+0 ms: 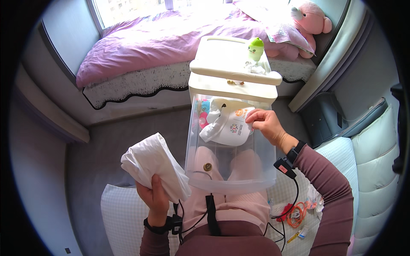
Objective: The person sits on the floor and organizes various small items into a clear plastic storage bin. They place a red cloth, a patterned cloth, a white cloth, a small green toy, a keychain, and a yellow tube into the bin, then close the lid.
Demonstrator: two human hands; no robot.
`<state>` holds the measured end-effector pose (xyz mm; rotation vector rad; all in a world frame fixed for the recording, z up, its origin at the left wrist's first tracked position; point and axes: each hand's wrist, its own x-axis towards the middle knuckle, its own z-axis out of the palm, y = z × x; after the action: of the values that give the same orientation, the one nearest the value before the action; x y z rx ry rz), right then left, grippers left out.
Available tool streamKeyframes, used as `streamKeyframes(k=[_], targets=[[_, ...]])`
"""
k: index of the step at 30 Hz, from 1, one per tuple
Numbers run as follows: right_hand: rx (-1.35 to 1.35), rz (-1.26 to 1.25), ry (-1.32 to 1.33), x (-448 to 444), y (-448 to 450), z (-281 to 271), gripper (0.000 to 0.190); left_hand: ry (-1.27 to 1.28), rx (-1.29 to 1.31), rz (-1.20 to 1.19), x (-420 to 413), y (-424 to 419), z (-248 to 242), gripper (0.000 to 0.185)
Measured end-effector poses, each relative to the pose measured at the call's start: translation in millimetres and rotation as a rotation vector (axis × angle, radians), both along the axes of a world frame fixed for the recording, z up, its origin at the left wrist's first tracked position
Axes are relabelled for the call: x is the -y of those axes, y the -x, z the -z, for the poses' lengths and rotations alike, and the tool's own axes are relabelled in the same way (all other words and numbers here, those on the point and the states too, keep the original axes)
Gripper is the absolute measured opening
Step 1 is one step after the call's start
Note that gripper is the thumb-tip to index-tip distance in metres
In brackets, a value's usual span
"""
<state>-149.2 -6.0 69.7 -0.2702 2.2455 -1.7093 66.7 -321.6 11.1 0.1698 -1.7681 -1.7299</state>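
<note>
My left hand [154,193] grips a folded white cloth [153,160], left of a pulled-out clear plastic drawer [230,169]. Inside the drawer lies a white cap-like item [221,131] with an orange print and a multicoloured emblem. My right hand [264,124] pinches the right edge of this item between thumb and fingers. Colourful printed fabric [204,113] in blue and pink shows at the drawer's left side. A small round gold-and-black disc [208,166] appears near the drawer's front left; whether it lies inside cannot be told.
On the cream drawer cabinet [221,52] stand a green-lidded bottle [256,49] and crumpled clear plastic [254,68]. Behind is a bed with a pink quilt [144,48] and a plush bear [309,19]. An orange cord [297,215] and a yellow pen-like item [293,237] lie on the checked seat.
</note>
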Motion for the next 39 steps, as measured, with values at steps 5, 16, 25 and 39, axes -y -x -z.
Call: streamKeyframes(k=[5, 16, 25, 39], targets=[[0.089, 0.227, -0.412, 12.9, 15.2, 11.3, 0.044, -0.020, 0.067, 0.091, 7.0, 5.0, 3.3, 0.045], [0.403, 0.423, 0.410, 34.4, 9.0, 29.3, 0.041, -0.219, 0.133, 0.236, -5.2, 25.2, 2.7, 0.043], [0.237, 0.562, -0.142, 43.0, 74.6, 78.2, 0.051, -0.222, 0.164, 0.303, -5.6, 29.3, 6.3, 0.046], [-0.436, -0.588, -1.161, 119.9, 43.7, 65.8, 0.046, -0.183, 0.200, 0.284, -5.9, 41.8, 1.6, 0.044]])
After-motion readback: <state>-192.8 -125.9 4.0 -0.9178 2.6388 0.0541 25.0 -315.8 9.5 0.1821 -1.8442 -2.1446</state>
